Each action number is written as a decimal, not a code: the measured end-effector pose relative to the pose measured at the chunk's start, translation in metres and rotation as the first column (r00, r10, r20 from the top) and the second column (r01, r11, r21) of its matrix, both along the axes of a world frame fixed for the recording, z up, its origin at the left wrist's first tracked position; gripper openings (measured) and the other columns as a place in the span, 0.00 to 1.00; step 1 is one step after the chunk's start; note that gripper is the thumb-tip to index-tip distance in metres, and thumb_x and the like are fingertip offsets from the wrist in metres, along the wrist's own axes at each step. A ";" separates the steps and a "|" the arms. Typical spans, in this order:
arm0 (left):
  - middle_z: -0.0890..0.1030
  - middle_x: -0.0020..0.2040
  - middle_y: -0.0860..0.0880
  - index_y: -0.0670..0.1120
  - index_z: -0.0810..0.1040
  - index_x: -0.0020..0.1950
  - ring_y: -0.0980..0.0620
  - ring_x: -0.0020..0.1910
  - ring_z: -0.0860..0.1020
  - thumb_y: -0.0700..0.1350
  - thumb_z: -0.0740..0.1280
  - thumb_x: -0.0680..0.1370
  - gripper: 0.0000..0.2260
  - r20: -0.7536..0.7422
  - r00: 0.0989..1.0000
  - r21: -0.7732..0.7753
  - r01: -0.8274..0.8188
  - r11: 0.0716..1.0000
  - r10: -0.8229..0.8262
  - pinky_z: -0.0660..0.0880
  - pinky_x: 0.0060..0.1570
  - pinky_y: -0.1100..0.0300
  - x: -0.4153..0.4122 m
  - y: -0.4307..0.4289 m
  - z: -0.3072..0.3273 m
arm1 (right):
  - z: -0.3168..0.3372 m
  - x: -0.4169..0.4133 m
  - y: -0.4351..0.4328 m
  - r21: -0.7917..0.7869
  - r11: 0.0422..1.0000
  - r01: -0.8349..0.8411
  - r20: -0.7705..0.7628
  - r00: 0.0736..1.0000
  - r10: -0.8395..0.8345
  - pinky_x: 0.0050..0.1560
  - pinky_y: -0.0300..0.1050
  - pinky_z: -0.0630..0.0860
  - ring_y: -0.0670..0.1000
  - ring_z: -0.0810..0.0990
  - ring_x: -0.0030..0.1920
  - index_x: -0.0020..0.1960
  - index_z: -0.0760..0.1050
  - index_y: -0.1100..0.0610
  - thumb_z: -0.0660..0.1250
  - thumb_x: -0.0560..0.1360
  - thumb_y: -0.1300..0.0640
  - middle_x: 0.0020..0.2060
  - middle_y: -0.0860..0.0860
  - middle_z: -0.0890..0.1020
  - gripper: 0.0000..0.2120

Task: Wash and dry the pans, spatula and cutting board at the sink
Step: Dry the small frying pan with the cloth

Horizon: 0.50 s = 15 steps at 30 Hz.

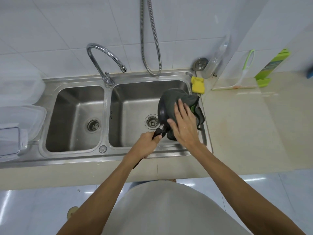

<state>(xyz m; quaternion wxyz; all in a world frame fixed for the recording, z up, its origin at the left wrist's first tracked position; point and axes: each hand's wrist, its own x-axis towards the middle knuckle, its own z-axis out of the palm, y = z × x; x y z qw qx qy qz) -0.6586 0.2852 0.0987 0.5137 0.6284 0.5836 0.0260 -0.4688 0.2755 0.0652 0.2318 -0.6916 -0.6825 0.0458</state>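
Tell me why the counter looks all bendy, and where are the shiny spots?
Head view: the wide-angle lens bows the counter edge and the sink rim. White glare streaks sit on the glossy floor and on the counter. The faucet glints. The light is soft, so shadows are faint. The blue thing at the right edge is blurred.

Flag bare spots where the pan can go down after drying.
Bare: the beige counter right of the sink, from the yellow sponge and squeegee forward to the front edge; plus left basin. Crowded: right basin's right side, left hand gripping the pan, right hand pressing cloth on it; plastic containers at the left end.
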 end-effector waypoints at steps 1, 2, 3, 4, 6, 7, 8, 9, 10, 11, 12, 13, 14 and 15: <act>0.75 0.35 0.46 0.45 0.74 0.42 0.49 0.26 0.71 0.52 0.60 0.82 0.14 -0.005 1.000 -0.002 -0.010 1.000 0.010 0.68 0.20 0.60 0.000 0.001 0.002 | -0.001 -0.001 -0.003 -0.001 0.999 -0.037 0.013 0.999 0.037 0.70 0.59 0.66 0.61 0.63 0.77 0.80 0.61 0.58 0.48 0.84 0.37 0.80 0.56 0.60 0.33; 0.75 0.36 0.46 0.47 0.73 0.41 0.49 0.26 0.71 0.52 0.60 0.83 0.14 -0.001 1.000 -0.003 -0.015 1.000 0.015 0.68 0.20 0.60 0.000 0.002 0.004 | -0.001 0.000 -0.005 0.004 0.997 -0.073 0.026 0.997 0.073 0.70 0.59 0.65 0.61 0.62 0.78 0.80 0.61 0.56 0.49 0.83 0.35 0.80 0.55 0.60 0.34; 0.75 0.36 0.46 0.48 0.73 0.41 0.49 0.25 0.71 0.53 0.59 0.83 0.13 0.007 1.000 -0.009 -0.016 1.000 0.016 0.69 0.20 0.60 -0.001 0.003 0.007 | 0.001 0.002 -0.006 0.020 0.994 -0.105 0.044 0.994 0.104 0.70 0.60 0.65 0.61 0.62 0.77 0.80 0.62 0.55 0.49 0.83 0.34 0.80 0.55 0.61 0.34; 0.75 0.37 0.46 0.50 0.73 0.42 0.50 0.25 0.72 0.54 0.59 0.83 0.13 0.019 1.000 -0.018 -0.009 1.000 0.009 0.70 0.21 0.59 -0.002 0.004 0.009 | 0.005 0.008 -0.003 0.049 0.990 -0.131 0.076 0.989 0.127 0.69 0.61 0.66 0.60 0.64 0.76 0.79 0.64 0.54 0.50 0.83 0.34 0.79 0.54 0.62 0.33; 0.75 0.37 0.46 0.52 0.73 0.42 0.50 0.26 0.72 0.54 0.59 0.83 0.13 0.044 0.999 -0.031 0.018 0.999 -0.016 0.70 0.21 0.59 0.000 0.005 0.014 | 0.014 0.018 0.009 0.130 0.981 -0.147 0.127 0.983 0.130 0.70 0.64 0.64 0.60 0.67 0.74 0.76 0.69 0.51 0.54 0.82 0.34 0.77 0.53 0.68 0.30; 0.75 0.37 0.47 0.52 0.72 0.42 0.51 0.26 0.72 0.54 0.59 0.83 0.13 0.051 0.998 -0.018 0.040 0.999 -0.039 0.70 0.21 0.59 0.003 0.005 0.017 | 0.020 0.022 0.017 0.164 0.977 -0.139 0.124 0.985 0.119 0.71 0.67 0.61 0.60 0.67 0.75 0.75 0.71 0.50 0.57 0.81 0.34 0.76 0.53 0.69 0.30; 0.74 0.36 0.47 0.52 0.72 0.41 0.51 0.26 0.72 0.54 0.59 0.83 0.13 0.058 0.997 0.006 0.056 0.998 -0.056 0.70 0.21 0.59 0.006 0.006 0.019 | 0.025 0.024 0.026 0.181 0.975 -0.126 0.107 0.988 0.108 0.72 0.71 0.57 0.59 0.66 0.76 0.75 0.71 0.49 0.59 0.79 0.33 0.76 0.53 0.69 0.30; 0.74 0.35 0.47 0.50 0.72 0.42 0.51 0.27 0.72 0.54 0.59 0.83 0.13 0.063 0.996 0.027 0.063 0.998 -0.064 0.70 0.22 0.59 0.010 0.008 0.020 | 0.030 0.026 0.034 0.174 0.979 -0.104 0.086 0.992 0.090 0.73 0.74 0.53 0.58 0.63 0.78 0.75 0.70 0.47 0.60 0.78 0.32 0.77 0.52 0.67 0.31; 0.73 0.35 0.47 0.48 0.72 0.42 0.51 0.27 0.72 0.55 0.59 0.83 0.14 0.067 0.996 0.043 0.060 0.997 -0.063 0.71 0.23 0.58 0.012 0.010 0.021 | 0.034 0.030 0.043 0.144 0.987 -0.069 0.062 0.996 0.060 0.73 0.75 0.49 0.57 0.59 0.79 0.77 0.68 0.45 0.59 0.77 0.31 0.78 0.50 0.64 0.32; 0.73 0.35 0.48 0.47 0.72 0.42 0.51 0.27 0.71 0.55 0.59 0.83 0.15 0.072 0.996 0.051 0.048 0.998 -0.052 0.71 0.24 0.57 0.013 0.013 0.022 | 0.037 0.036 0.053 0.101 0.995 -0.020 0.033 0.999 0.016 0.72 0.75 0.48 0.56 0.56 0.80 0.77 0.65 0.43 0.59 0.76 0.31 0.80 0.48 0.61 0.33; 0.73 0.35 0.48 0.46 0.72 0.43 0.51 0.28 0.71 0.55 0.59 0.83 0.15 0.072 0.996 0.054 0.038 0.998 -0.042 0.70 0.25 0.57 0.013 0.016 0.023 | 0.041 0.043 0.062 0.059 0.997 0.041 -0.010 0.999 -0.040 0.72 0.73 0.50 0.56 0.54 0.81 0.78 0.63 0.41 0.57 0.76 0.30 0.80 0.46 0.60 0.33; 0.73 0.35 0.48 0.46 0.72 0.43 0.51 0.28 0.70 0.56 0.59 0.83 0.16 0.066 0.997 0.062 0.040 0.997 -0.045 0.70 0.26 0.56 0.012 0.019 0.023 | 0.045 0.051 0.071 0.022 0.995 0.097 -0.074 0.993 -0.095 0.73 0.71 0.55 0.56 0.56 0.80 0.79 0.62 0.41 0.55 0.77 0.30 0.80 0.46 0.60 0.33; 0.74 0.35 0.48 0.47 0.71 0.42 0.51 0.28 0.70 0.56 0.59 0.82 0.16 0.056 0.997 0.077 0.054 0.996 -0.059 0.70 0.26 0.55 0.011 0.020 0.023 | 0.048 0.059 0.081 -0.010 0.990 0.140 -0.156 0.978 -0.139 0.73 0.69 0.61 0.56 0.59 0.78 0.79 0.62 0.42 0.53 0.77 0.30 0.79 0.46 0.62 0.33; 0.74 0.35 0.48 0.47 0.71 0.42 0.50 0.28 0.71 0.56 0.58 0.82 0.16 0.054 0.996 0.084 0.065 0.994 -0.070 0.71 0.27 0.54 0.011 0.021 0.025 | 0.051 0.066 0.090 -0.040 0.986 0.164 -0.236 0.957 -0.169 0.71 0.66 0.65 0.56 0.63 0.76 0.79 0.62 0.43 0.52 0.78 0.31 0.77 0.47 0.65 0.33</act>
